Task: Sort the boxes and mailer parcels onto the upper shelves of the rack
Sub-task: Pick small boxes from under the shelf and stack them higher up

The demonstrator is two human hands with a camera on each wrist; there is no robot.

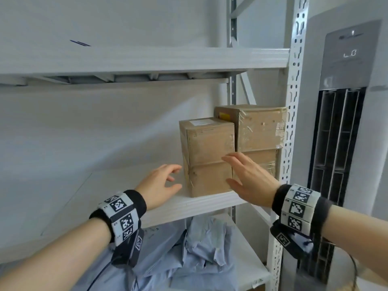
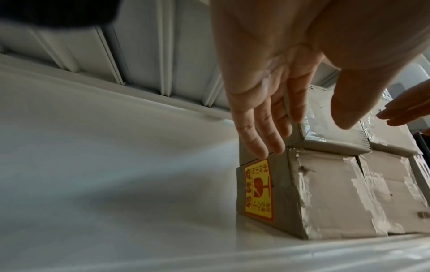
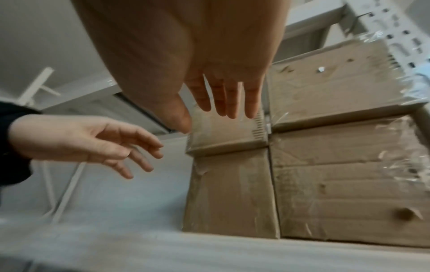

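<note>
Two stacks of taped cardboard boxes stand at the right end of the rack's middle shelf (image 1: 189, 204). In the left stack an upper box (image 1: 210, 141) sits on a lower box (image 1: 210, 179) that has a yellow fragile sticker (image 2: 258, 189) on its left side. The right stack (image 1: 260, 131) is taller. My left hand (image 1: 172, 178) hovers open just left of the left stack, holding nothing. My right hand (image 1: 228, 170) is open in front of both stacks, fingers straight. I cannot tell whether either hand touches cardboard. Blue-grey mailer parcels (image 1: 199, 248) lie on the shelf below.
The rack's perforated white upright (image 1: 291, 122) stands right of the boxes, with a tall tower appliance (image 1: 340, 122) beyond it. Another shelf (image 1: 147, 59) runs overhead. The middle shelf's bare surface (image 1: 94, 196) stretches left of the stacks.
</note>
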